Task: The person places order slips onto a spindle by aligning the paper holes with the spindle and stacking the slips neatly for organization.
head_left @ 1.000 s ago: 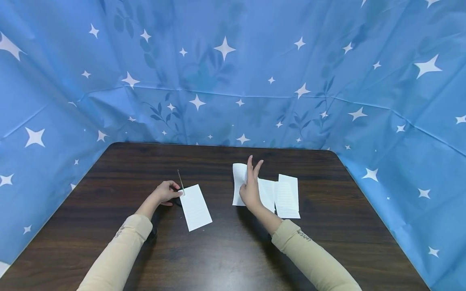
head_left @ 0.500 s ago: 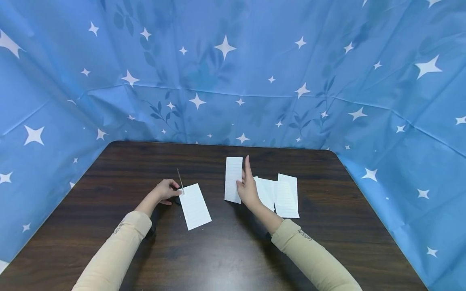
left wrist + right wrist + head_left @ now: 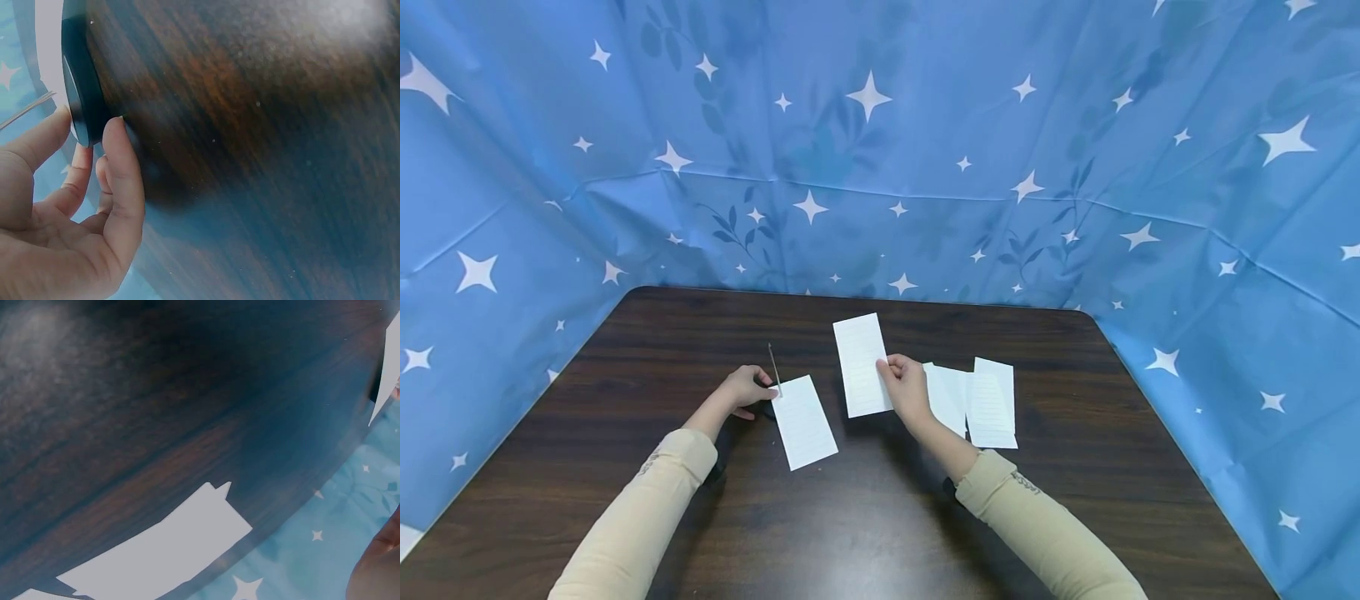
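My left hand (image 3: pixel 743 390) grips the edge of a paper spike, thumb over the paper and fingers at the black round base (image 3: pixel 81 94). The spike's thin metal rod (image 3: pixel 774 370) sticks up through the near-left corner area of a white lined sheet (image 3: pixel 805 423), which covers most of the base in the head view. In the middle of the table my right hand (image 3: pixel 907 390) pinches a lined paper slip (image 3: pixel 860 367) by its right edge, thumb on the front. The right wrist view shows only part of this hand and not the slip.
Right of the right hand lie loose white sheets, one (image 3: pixel 947 398) partly behind the forearm and a lined one (image 3: pixel 992 405) overlapping it. The dark wooden table (image 3: pixel 880 517) ends at a blue star-patterned cloth (image 3: pixel 880 150) behind.
My right hand has brought the slip up and leftward from beside the loose sheets toward the spike, turning it to face me. Its fingers have curled in to a pinch. The left hand stays at the spike.
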A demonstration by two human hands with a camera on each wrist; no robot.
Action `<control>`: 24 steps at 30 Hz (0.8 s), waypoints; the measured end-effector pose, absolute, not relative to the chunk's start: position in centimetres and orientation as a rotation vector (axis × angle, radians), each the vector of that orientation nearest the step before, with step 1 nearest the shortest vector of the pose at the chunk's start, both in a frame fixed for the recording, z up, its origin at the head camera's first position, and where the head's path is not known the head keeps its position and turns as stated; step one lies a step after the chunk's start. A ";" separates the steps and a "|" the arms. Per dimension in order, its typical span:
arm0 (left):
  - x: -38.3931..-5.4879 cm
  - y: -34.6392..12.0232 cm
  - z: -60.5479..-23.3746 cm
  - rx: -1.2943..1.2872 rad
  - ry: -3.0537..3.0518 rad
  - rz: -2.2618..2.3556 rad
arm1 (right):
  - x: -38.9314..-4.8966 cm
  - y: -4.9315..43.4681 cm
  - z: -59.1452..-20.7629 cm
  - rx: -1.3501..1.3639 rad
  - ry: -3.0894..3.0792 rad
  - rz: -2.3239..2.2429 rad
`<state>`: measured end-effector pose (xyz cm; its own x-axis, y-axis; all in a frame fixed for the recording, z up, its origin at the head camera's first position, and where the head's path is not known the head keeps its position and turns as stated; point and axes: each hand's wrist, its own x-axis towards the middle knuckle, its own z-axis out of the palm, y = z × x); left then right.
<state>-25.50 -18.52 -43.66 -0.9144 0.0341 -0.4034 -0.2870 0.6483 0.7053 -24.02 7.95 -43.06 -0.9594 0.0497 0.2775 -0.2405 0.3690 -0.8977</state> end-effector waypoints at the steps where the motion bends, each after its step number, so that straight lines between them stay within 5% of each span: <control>1: -25.5 -18.5 -43.6 -0.199 2.487 1.157 | -24.0 7.9 -43.0 0.173 -2.382 1.622; 24: -24.7 -19.6 -43.1 -0.158 2.710 1.191 | -22.7 4.1 -41.4 0.262 -2.496 1.693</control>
<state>-24.66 -19.62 -43.10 -0.9786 -0.0257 -0.2040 -0.1677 0.6741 0.7194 -22.71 4.09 -41.37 -0.9785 -0.0782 0.1908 -0.2062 0.3615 -0.9093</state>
